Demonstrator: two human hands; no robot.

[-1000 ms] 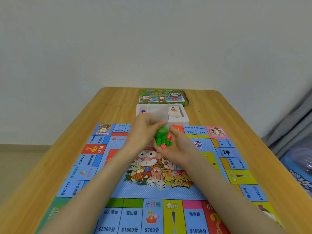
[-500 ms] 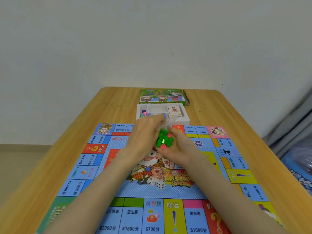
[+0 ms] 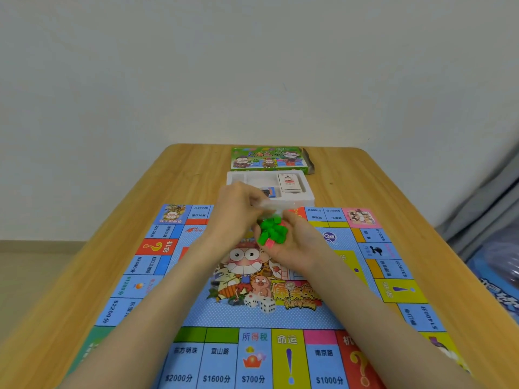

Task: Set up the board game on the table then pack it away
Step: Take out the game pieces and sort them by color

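Note:
The game board (image 3: 280,318) lies unfolded on the wooden table (image 3: 379,192). Above its far half, both my hands hold a small clear bag of green and pink pieces (image 3: 271,233). My left hand (image 3: 238,211) pinches the bag's top. My right hand (image 3: 297,245) cups the pieces from below, fingers curled round them. The white box tray (image 3: 307,197) sits just beyond the board, holding a card deck (image 3: 289,182) and a blue stack (image 3: 269,191). The printed box lid (image 3: 268,158) lies behind the tray.
Two white dice (image 3: 261,303) rest on the board's middle, near my forearms. A plain wall rises behind the table. Grey and blue items (image 3: 494,248) lie on the floor off the table's right edge.
My left hand has shifted slightly up and away, now covering the tray's left compartment. The bag of pieces stays between both hands at nearly the same spot.

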